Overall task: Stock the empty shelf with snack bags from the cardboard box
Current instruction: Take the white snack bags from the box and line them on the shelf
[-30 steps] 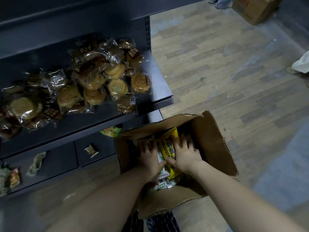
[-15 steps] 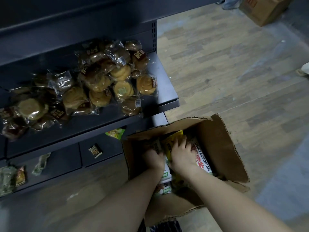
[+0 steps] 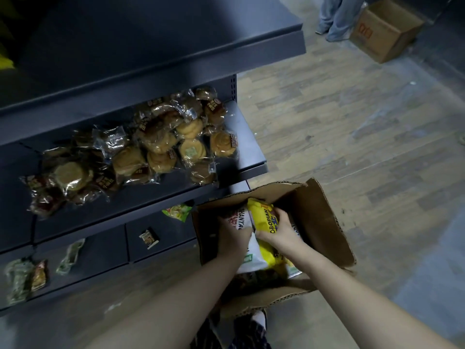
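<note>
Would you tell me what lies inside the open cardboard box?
A yellow snack bag in the right hand, white snack bag in the left hand; anything beneath them is hidden.

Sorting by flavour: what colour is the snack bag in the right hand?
Bright yellow, dark lettering: the snack bag in the right hand; head view.

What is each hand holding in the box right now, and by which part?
Right hand grips the yellow bag around its middle. Left hand holds the white bag along its left edge.
</note>
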Available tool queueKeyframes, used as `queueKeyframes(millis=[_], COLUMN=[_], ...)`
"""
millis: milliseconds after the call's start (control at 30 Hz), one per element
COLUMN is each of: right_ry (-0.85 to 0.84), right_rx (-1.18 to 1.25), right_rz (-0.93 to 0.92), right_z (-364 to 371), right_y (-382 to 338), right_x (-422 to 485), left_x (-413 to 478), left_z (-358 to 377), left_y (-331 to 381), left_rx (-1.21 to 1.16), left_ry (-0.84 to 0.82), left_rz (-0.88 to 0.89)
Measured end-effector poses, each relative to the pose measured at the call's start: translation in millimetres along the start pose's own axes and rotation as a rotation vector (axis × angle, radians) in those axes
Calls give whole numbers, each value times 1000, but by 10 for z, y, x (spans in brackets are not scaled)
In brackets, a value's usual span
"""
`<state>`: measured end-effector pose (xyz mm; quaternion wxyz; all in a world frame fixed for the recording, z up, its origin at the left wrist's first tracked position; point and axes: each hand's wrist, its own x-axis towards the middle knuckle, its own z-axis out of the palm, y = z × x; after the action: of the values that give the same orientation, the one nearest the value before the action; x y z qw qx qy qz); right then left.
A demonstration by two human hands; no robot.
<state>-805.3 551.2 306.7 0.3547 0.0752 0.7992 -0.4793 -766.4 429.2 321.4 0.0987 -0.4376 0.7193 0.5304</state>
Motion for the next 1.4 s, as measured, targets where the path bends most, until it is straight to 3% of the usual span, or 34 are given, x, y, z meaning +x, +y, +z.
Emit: queueKeyframes(millis=[200, 367, 500, 633, 800, 1133, 1300, 1400], right_ry=[-141, -334, -334, -378, -238, -47, 180, 264], right_rx=[335, 756, 884, 931, 742, 405, 163, -2], right_rz=[-94, -128, -181, -370, -578, -776, -952, -916], right_z=[-234, -433, -579, -596, -376, 407, 930, 1248], right_y=[-416, -957, -1439, -1916, -2407, -3395, -3876, -4139], right_x=[-533, -1037, -1493, -1865, -1970, -1882, -1812, -1689], left_x=[-606, -1115, -1472, -1747, -1761, -1450, -1272, -1139], left_z=[-374, -570, -833, -1115, -1555, -2766, -3346, -3703], left_y=[330, 815, 1273, 1628, 1877, 2041, 1928, 1840], left_rx=[-197, -308, -295, -298, -352, -353, -427, -414], left_ry=[-125, -257, -369, -355, -248, 19, 276, 412], left_rz=[351, 577, 757, 881, 914, 925, 884, 869])
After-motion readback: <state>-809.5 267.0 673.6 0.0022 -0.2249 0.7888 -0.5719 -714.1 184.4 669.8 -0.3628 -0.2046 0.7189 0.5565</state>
